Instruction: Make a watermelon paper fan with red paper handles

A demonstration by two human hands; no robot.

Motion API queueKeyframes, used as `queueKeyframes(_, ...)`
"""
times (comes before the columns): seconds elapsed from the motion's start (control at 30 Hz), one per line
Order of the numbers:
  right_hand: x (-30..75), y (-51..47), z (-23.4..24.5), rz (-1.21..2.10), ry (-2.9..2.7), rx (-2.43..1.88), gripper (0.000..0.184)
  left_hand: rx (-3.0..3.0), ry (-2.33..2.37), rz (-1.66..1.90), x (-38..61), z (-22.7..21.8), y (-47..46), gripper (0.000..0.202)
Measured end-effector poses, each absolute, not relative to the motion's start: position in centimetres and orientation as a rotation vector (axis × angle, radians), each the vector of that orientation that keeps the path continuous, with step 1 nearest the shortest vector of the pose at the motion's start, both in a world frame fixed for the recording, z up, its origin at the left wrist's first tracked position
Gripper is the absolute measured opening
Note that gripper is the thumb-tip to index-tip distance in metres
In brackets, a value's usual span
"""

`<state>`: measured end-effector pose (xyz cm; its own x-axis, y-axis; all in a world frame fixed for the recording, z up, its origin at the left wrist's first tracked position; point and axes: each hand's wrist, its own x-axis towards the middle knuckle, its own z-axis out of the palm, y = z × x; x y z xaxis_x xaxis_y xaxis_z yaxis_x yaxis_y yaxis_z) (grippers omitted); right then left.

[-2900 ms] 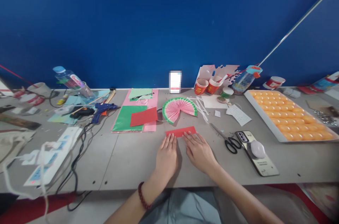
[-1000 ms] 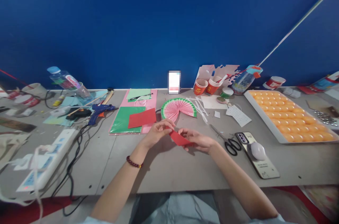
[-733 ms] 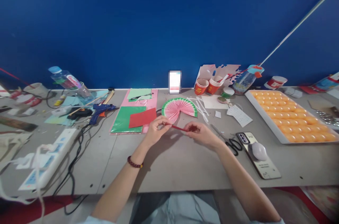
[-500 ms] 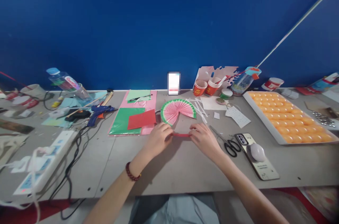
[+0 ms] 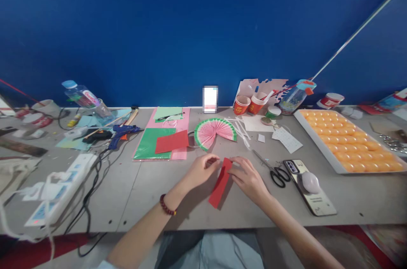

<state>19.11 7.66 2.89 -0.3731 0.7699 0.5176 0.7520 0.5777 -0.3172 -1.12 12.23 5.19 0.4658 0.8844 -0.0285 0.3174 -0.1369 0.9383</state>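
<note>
A strip of red paper [image 5: 220, 185] slants between my hands, its lower end toward me. My right hand [image 5: 249, 175] pinches the strip's far end between thumb and fingers. My left hand [image 5: 203, 170] is just left of the strip, fingers curved and apart from the thumb, with nothing in them. Beyond my hands lies a pleated watermelon-patterned paper fan [image 5: 214, 131], partly spread. To its left, a red paper sheet [image 5: 172, 141] rests across a green paper pack [image 5: 154, 144] and pink paper [image 5: 181, 153].
Black-handled scissors [image 5: 277, 175] and a phone [image 5: 313, 194] lie right of my right hand. A tray of orange balls [image 5: 346, 141] is farther right. On the left are a blue glue gun [image 5: 122, 133] and a power strip [image 5: 63, 188] with cables. Red paper cups [image 5: 241, 105] stand behind.
The red strip was held level between both hands. It has turned lengthwise toward me, showing its broad face, and my left hand has let go of it.
</note>
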Motion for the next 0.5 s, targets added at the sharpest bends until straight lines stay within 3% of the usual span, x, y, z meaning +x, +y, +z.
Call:
queueKeyframes(0.17,18.3,8.7,4.1,0.103,-2.022,-1.099,0.026,1.222,0.847,0.604,-0.3,5.1,14.0,0.039)
queueKeyframes(0.37,17.1,10.7,5.1,0.676,-1.669,-1.172,0.027,1.001,0.826,0.701,-0.9,4.0,14.3,0.034)
queueKeyframes(0.5,17.5,12.4,5.3,0.853,-1.724,-1.103,0.022,0.942,0.799,0.654,-1.6,3.9,14.5,0.033)
